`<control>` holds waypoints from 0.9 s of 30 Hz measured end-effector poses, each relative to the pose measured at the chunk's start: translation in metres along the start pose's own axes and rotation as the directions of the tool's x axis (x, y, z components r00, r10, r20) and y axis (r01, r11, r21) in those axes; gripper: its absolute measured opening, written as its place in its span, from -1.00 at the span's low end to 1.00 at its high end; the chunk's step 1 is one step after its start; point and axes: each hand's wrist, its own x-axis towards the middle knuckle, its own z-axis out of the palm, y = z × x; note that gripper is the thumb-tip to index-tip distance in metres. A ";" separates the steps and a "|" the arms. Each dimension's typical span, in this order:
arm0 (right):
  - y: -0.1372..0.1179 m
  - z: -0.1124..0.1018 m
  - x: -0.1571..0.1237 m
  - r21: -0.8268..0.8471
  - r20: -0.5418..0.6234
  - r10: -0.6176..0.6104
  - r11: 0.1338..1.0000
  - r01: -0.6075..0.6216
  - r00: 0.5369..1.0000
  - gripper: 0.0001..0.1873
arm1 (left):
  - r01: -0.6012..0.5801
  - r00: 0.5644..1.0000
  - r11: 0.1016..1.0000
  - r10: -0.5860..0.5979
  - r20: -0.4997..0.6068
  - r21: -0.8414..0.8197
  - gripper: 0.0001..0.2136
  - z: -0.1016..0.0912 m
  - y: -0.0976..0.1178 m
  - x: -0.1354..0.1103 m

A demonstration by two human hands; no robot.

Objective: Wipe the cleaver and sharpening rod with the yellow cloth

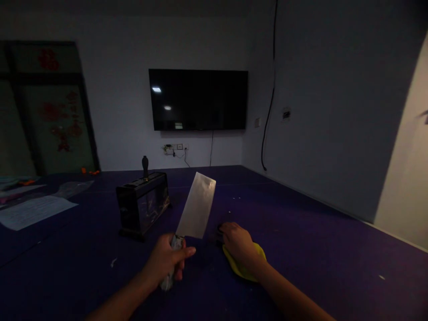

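My left hand (167, 261) is wrapped round the handle of a cleaver (197, 206), whose broad blade points up and away over the dark blue table (301, 240). My right hand (239, 243) lies palm down on a yellow cloth (245, 266) on the table, fingers curled over its far edge. A small dark object sits just beyond those fingers; I cannot make out what it is. A black knife block (142, 204) with one dark handle standing up from its top rests just left of the blade.
Papers (33, 209) and clear plastic lie at the table's left. A dark wall-mounted television (199, 99) hangs ahead, with sockets and cables below it. A framed glass panel (47, 107) leans on the left wall. The room is dim.
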 end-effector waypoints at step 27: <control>0.009 0.002 -0.001 0.108 0.044 -0.045 0.993 0.040 0.998 -0.68 | 0.300 0.793 -0.194 0.595 -0.131 0.934 -0.52 -0.186 0.235 0.021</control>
